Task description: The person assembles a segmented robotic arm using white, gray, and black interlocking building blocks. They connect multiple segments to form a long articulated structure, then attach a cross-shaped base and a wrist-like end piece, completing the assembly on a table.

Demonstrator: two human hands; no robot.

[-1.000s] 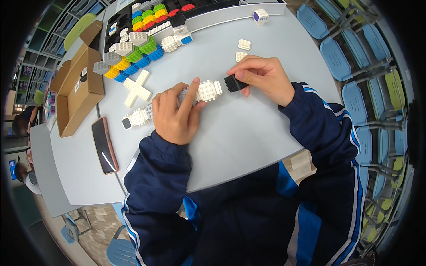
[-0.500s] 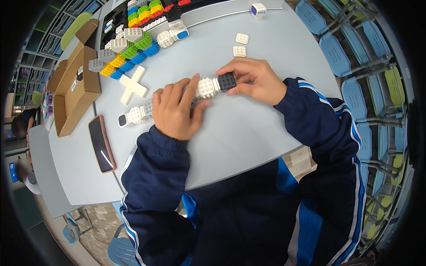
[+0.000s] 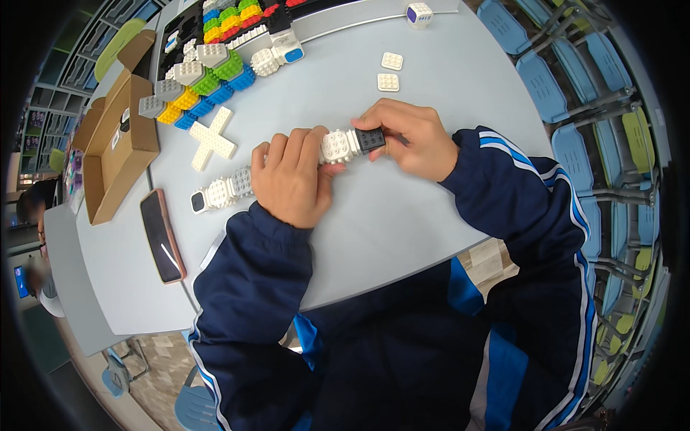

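A row of joined studded building blocks (image 3: pixel 336 146) lies across the table under my hands. Its left part shows white and grey blocks, and the leftmost end has a dark square face. My left hand (image 3: pixel 290 172) wraps over the middle of the row and hides the blocks there. At the right end, my right hand (image 3: pixel 413 136) grips a black studded block (image 3: pixel 370 138) between thumb and fingers, against the white block beside it. A cream cross-shaped studded plate (image 3: pixel 213 139) rests just beyond the left hand. Two small white studded plates (image 3: pixel 389 82) lie beyond the right hand.
At the far left, grey, yellow, green and blue blocks (image 3: pixel 198 93) stand before a black tray of coloured pieces. Nearby are a white block assembly (image 3: pixel 277 57), an open cardboard box (image 3: pixel 118 154) and a phone (image 3: pixel 162 235). A white cube (image 3: pixel 418 15) sits at the back.
The black block at the right end has tilted slightly, and my right hand has shifted with it. My left fingers have drawn closer around the row.
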